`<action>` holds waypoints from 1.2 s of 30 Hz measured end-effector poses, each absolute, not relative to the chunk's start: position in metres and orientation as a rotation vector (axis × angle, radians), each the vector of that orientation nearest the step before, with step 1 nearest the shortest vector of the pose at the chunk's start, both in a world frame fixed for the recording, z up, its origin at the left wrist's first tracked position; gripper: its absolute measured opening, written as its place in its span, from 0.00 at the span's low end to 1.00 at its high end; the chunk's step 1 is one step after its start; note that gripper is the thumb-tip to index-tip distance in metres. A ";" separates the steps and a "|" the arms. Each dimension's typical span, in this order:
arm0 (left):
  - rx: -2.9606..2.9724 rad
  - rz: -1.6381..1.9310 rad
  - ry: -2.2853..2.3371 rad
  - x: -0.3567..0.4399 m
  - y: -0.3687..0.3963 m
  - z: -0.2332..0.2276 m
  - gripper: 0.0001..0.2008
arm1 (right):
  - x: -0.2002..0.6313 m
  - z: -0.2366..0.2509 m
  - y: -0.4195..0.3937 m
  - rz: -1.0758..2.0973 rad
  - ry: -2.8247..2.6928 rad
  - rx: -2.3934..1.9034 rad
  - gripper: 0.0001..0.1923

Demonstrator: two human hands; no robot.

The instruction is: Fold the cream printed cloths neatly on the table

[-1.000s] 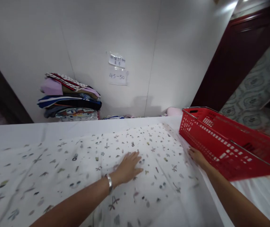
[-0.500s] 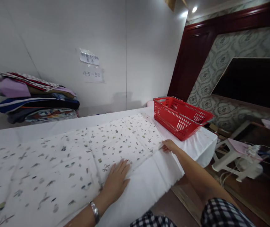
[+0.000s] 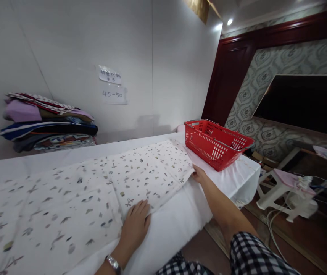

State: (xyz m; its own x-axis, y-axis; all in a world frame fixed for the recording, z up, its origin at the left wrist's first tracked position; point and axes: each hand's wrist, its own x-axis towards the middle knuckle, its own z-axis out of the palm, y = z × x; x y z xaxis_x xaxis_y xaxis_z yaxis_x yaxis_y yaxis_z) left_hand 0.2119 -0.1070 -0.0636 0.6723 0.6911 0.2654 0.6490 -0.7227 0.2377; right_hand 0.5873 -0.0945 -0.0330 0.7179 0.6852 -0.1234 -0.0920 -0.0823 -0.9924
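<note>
A long white cloth (image 3: pixel 94 191) printed with small grey, green and brown motifs lies spread along the table, with crease lines across it. My left hand (image 3: pixel 136 225) rests flat on its near edge, fingers stretched out and close together. Farther right, my right hand (image 3: pixel 200 175) pinches the cloth's near right corner, which is lifted slightly off the table. The right thumb and fingertips are partly hidden by the cloth and hand.
A red plastic basket (image 3: pixel 217 147) stands just beyond my right hand on the white-covered table (image 3: pixel 177 225). Folded clothes (image 3: pixel 49 122) are stacked at the back left by the grey wall. A white stool (image 3: pixel 287 187) with cables stands on the floor at right.
My right hand still holds the corner and has drawn it slightly up and toward me. The left hand stays flat, its fingers closer together. The view has tilted slightly upward.
</note>
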 end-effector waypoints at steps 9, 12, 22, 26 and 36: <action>2.780 0.503 1.091 0.210 -0.104 -0.070 0.19 | 0.590 -0.015 -0.083 0.398 -0.972 -1.657 0.13; 2.789 0.488 1.088 0.210 -0.104 -0.069 0.19 | 0.580 -0.021 -0.086 0.438 -1.459 -1.629 0.12; 2.769 0.591 1.049 0.210 -0.103 -0.071 0.18 | 0.561 -0.026 -0.076 0.137 -1.592 -1.858 0.16; 2.774 0.583 1.049 0.210 -0.103 -0.070 0.18 | 0.532 -0.033 -0.058 0.127 -1.738 -2.128 0.18; 2.807 0.633 1.040 0.207 -0.109 -0.068 0.16 | 0.607 -0.017 -0.059 0.210 -0.898 -2.161 0.13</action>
